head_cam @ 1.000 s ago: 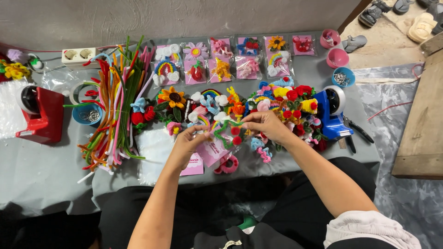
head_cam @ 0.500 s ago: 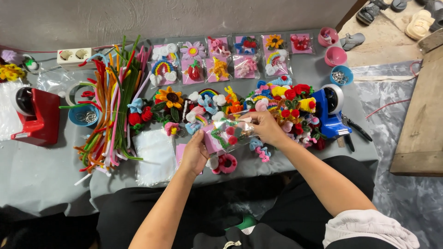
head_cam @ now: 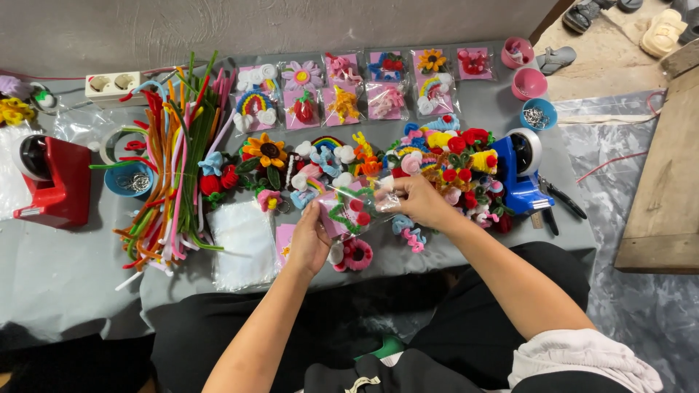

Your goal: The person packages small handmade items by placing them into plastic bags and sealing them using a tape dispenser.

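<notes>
- We are holding a clear bag point(head_cam: 354, 206) with a pipe-cleaner charm between left hand point(head_cam: 309, 240) and right hand point(head_cam: 416, 201), both grips closed on it.
- Finished packets point(head_cam: 364, 86) are lying at twelve o'clock on the surface point(head_cam: 65, 269); loose charms point(head_cam: 451, 164) are waiting unbagged.

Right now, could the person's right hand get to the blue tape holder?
Probably yes. The right hand is busy holding a clear packet, but the blue tape holder stands just beside it, with only small fuzzy flowers between.

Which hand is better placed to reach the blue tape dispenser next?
Probably the right hand: it is nearer the blue tape dispenser. The left hand grips the clear packet.
</notes>
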